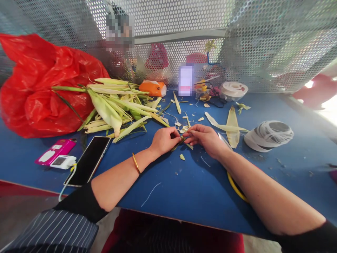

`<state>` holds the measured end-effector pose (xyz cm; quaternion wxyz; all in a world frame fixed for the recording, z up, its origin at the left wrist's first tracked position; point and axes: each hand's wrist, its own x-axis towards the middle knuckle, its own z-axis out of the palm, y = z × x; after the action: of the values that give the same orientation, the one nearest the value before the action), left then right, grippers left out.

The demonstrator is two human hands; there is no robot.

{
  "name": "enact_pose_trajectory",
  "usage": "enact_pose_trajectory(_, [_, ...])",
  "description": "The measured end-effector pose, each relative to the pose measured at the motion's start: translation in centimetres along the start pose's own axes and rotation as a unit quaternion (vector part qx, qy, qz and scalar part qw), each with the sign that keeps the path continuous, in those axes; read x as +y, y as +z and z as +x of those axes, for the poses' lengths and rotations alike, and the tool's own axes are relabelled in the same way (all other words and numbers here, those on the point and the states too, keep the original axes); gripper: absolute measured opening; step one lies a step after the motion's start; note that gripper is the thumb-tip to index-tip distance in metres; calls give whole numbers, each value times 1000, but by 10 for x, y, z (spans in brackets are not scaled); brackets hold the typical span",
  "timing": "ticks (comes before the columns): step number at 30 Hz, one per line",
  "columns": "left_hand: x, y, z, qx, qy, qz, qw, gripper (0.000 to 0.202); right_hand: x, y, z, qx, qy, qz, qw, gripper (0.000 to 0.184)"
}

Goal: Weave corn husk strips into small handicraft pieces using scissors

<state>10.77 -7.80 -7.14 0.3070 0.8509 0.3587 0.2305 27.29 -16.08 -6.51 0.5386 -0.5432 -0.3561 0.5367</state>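
- Left hand (165,140), right hand (201,138) pinch small greenish husk strip (182,140), middle of blue flat surface (168,196); looks unfinished.
- Pale-green cut scrap (182,157) nearer near edge.
- Long pale-green husk pile (106,112) toward far-left corner: seems unworked.

The head camera looks forward (and down), close over the table (184,196).

Bright light floods the right edge (blown out to white there); glints fleck the red bag (44,96) at left, wide-angle stretching warps the corners, pixelation masks a patch upper left.
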Motion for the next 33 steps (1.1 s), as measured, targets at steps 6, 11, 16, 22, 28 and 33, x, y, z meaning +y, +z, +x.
enact_pose_trajectory(6, [-4,0,3,-23,80,-152,985,15,8,1,4,-15,-38,-60,997,3])
enact_pose_trajectory(11, [-8,3,5,-85,23,-270,959,26,9,1,4,-22,-49,-70,996,3])
enact_pose_trajectory(16, [-6,2,5,-104,-4,-338,936,37,9,1,4,-20,-50,-70,996,6])
enact_pose_trajectory(22, [-5,4,5,-123,-29,-313,941,42,11,2,3,-27,-55,-95,994,7])
enact_pose_trajectory(28, [-3,4,5,-133,-48,-276,951,37,11,6,1,-13,-98,-211,972,10])
enact_pose_trajectory(33, [-1,1,6,-137,-65,-258,954,31,11,5,2,-21,-84,-176,981,5])
